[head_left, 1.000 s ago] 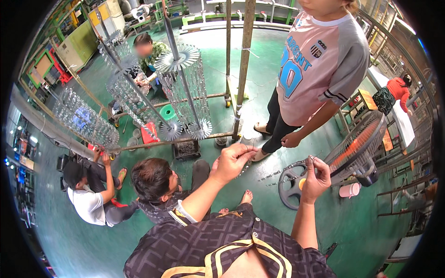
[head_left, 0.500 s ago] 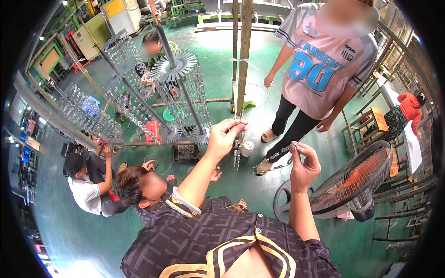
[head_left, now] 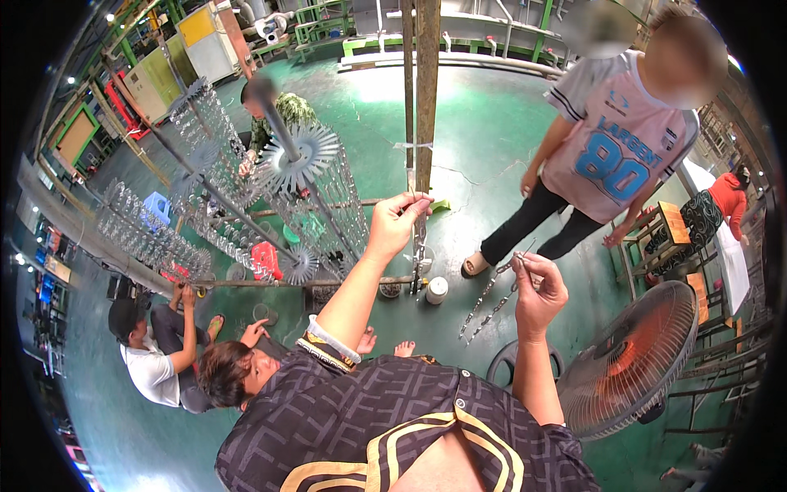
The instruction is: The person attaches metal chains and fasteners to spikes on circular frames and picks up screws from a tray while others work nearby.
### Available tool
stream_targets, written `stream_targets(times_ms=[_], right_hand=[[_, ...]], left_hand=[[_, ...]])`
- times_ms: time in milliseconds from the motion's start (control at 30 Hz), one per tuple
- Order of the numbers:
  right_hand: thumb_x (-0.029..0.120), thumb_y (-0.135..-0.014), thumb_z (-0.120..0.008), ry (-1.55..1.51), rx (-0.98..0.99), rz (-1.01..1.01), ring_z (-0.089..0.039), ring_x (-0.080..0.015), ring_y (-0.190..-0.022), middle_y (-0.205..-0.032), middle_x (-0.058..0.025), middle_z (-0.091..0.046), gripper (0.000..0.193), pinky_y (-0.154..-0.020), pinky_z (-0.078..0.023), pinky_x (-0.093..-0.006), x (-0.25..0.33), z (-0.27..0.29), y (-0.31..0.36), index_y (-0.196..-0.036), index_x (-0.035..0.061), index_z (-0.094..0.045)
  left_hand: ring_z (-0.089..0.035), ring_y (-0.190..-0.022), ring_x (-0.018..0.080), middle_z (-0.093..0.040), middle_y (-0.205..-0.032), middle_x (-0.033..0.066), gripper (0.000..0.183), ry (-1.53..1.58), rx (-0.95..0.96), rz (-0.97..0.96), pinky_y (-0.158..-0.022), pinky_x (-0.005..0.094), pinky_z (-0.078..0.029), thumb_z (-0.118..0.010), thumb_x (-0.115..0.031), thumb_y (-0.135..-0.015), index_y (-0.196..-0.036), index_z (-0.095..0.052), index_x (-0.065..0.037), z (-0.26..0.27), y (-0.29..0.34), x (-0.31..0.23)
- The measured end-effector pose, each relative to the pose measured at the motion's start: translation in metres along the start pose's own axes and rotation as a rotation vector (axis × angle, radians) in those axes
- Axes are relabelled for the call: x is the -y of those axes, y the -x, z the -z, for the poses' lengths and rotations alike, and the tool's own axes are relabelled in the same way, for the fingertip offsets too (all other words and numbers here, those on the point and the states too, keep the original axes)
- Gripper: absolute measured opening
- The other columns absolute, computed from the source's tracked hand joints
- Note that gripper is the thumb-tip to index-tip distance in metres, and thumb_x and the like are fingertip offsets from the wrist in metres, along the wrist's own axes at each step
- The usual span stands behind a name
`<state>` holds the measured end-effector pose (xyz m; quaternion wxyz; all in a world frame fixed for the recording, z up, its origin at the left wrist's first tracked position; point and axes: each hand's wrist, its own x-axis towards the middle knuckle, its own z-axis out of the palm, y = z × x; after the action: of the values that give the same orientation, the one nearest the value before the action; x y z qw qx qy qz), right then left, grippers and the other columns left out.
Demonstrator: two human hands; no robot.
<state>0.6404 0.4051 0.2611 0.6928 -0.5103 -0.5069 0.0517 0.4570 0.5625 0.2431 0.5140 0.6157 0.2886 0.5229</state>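
In front of the upright wooden post [head_left: 426, 98], my left hand [head_left: 393, 227] is raised with thumb and forefinger pinched together. A thin strand of small silver metal parts [head_left: 420, 246] hangs just below those fingertips, close against the post; the fingers hide its upper end. My right hand [head_left: 541, 293] is closed in a pinch, holding two thin chain-like metal strands [head_left: 485, 310] that droop down and to the left over the green floor. A short pointed end sticks up above these right fingertips.
Tall racks [head_left: 307, 189] hung with metal strands stand left. A fan [head_left: 631, 361] is close at right. A person in a jersey [head_left: 607, 139] stands ahead; two people [head_left: 156, 361] [head_left: 262, 353] sit low at left. A white can [head_left: 437, 289] stands below the post.
My view has shifted slightly. Both hands keep their pinches. The strands in my right hand now hang more steeply. The person in the jersey appears farther right, leaning.
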Motion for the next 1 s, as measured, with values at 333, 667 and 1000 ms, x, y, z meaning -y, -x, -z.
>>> stream_targets(times_ms=[333, 667, 1000], right_hand=[[-0.007, -0.071, -0.068, -0.009, -0.054, 0.048, -0.062, -0.0148, -0.076, -0.076, -0.0066, -0.065, 0.014, -0.091, -0.041, -0.0424, -0.025, -0.04, -0.042, -0.073, 0.0034, -0.058], [-0.009, -0.069, -0.067, -0.144, 0.208, 0.03, -0.064, -0.0153, -0.076, -0.076, -0.007, -0.066, 0.016, -0.099, -0.032, -0.0501, -0.053, -0.059, -0.083, -0.07, 0.004, -0.057], [-0.009, -0.067, -0.067, -0.386, 0.469, -0.096, -0.063, -0.0138, -0.074, -0.075, -0.0054, -0.066, 0.015, -0.105, -0.021, -0.0507, -0.085, -0.093, -0.116, -0.071, 0.0036, -0.059]], left_hand=[[-0.059, -0.072, 0.0091, -0.065, -0.079, 0.0046, 0.015, 0.06, 0.032, 0.05, -0.069, 0.0223, -0.047, -0.06, -0.009, -0.083, -0.091, -0.065, 0.004, 0.013, -0.06, 0.023], [-0.059, -0.071, 0.0085, -0.065, -0.078, 0.0034, 0.014, 0.023, 0.082, 0.073, -0.067, 0.0223, -0.046, -0.06, -0.008, -0.083, -0.089, -0.065, 0.003, 0.017, -0.095, 0.047], [-0.059, -0.072, 0.0099, -0.065, -0.081, 0.005, 0.015, 0.057, 0.117, 0.121, -0.068, 0.0231, -0.047, -0.06, -0.009, -0.084, -0.091, -0.065, 0.003, 0.015, -0.101, 0.063]])
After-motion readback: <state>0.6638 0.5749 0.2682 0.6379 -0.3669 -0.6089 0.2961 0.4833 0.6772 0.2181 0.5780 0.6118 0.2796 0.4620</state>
